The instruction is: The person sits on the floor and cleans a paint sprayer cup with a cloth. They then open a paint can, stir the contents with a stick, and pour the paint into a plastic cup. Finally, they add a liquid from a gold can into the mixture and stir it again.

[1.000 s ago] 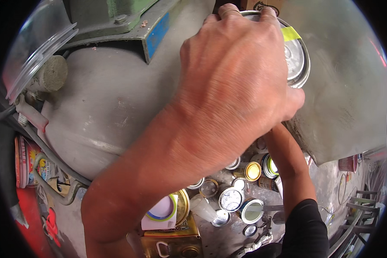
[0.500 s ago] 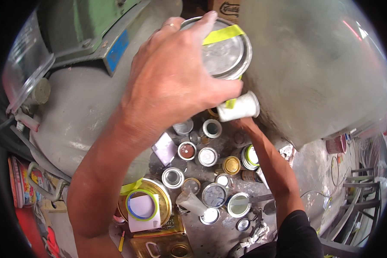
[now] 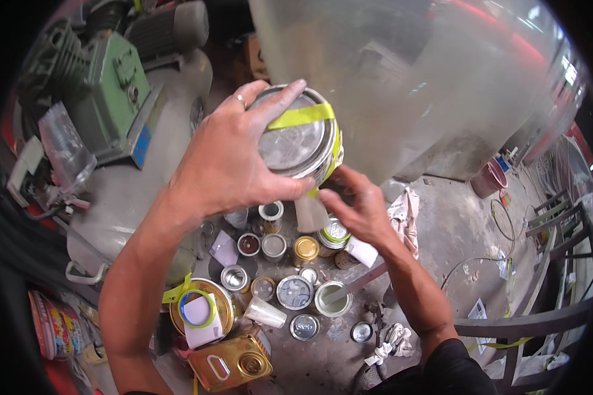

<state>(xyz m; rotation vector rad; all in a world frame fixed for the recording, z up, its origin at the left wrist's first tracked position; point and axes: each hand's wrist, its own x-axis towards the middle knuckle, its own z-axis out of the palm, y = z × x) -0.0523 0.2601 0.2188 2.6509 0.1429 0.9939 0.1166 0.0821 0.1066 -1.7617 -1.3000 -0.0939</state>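
Lower in view and further left than 0.5 s ago, the round silver metal can (image 3: 293, 146) now shows more of its lid, and the bare right hand (image 3: 362, 207), then mostly hidden, appears beside its lower side. Spread wide, the bare left hand (image 3: 227, 155) holds the can, a strip of yellow tape (image 3: 301, 116) crossing the lid beside its fingertips. Only coloured slivers of the can's label show past the left thumb, unreadable. Right fingers and thumb stand apart; whether they grip anything cannot be told. Just under them, partly hidden, is a pale translucent cup (image 3: 310, 216). Further below the fingers are an open can of brown contents (image 3: 249, 255), a gold-lidded can (image 3: 306, 248), a silver can of pale liquid (image 3: 317, 299) with a flat stick (image 3: 366, 283) across it, and a rectangular gold tin (image 3: 234, 359). Well left of and below the left fingers, a colourfully printed bucket (image 3: 59, 322) blurs toward the rim.
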